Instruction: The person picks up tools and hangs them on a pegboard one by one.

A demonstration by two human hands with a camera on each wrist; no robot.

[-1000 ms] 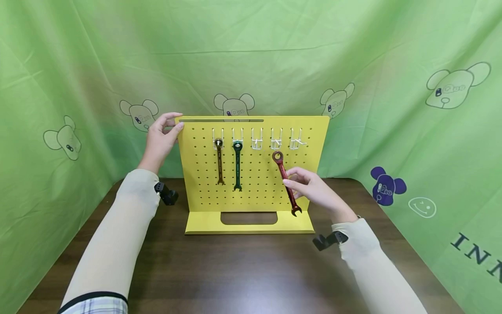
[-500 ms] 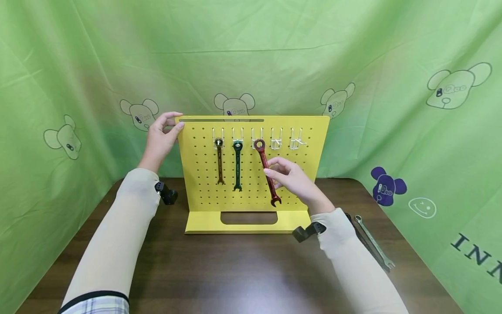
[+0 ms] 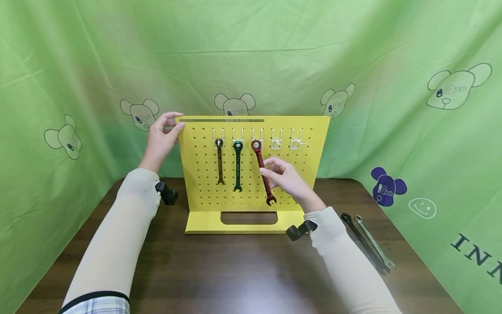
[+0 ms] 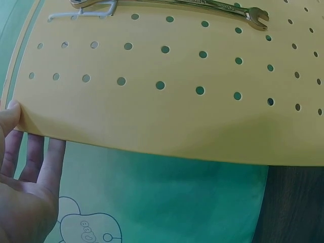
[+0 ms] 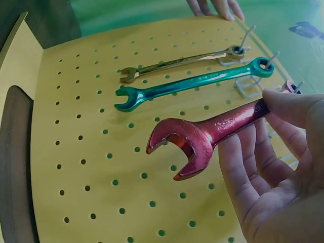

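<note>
My right hand (image 3: 286,176) pinches a red combination wrench (image 3: 264,172) by its shaft. The wrench leans slightly, ring end up, in front of the middle white hook of a yellow pegboard (image 3: 208,196). In the right wrist view a hook tip shows at the ring of the red wrench (image 5: 190,139), mostly hidden by my thumb. My left hand (image 3: 160,139) grips the board's upper left corner, thumb in front and fingers behind. To the left of the red wrench, a gold-brown wrench (image 3: 220,163) and a green wrench (image 3: 237,168) hang on hooks.
Two bare hooks (image 3: 276,141) are on the board's right side. A black wrench (image 3: 358,233) and a silver wrench (image 3: 374,242) lie side by side on the dark wooden table (image 3: 219,270), right of my right forearm. A green curtain (image 3: 251,52) surrounds the table.
My right hand has carried the red wrench left and up to the middle hook. The wrenches on the table have come out from behind my forearm. My left hand has stayed put.
</note>
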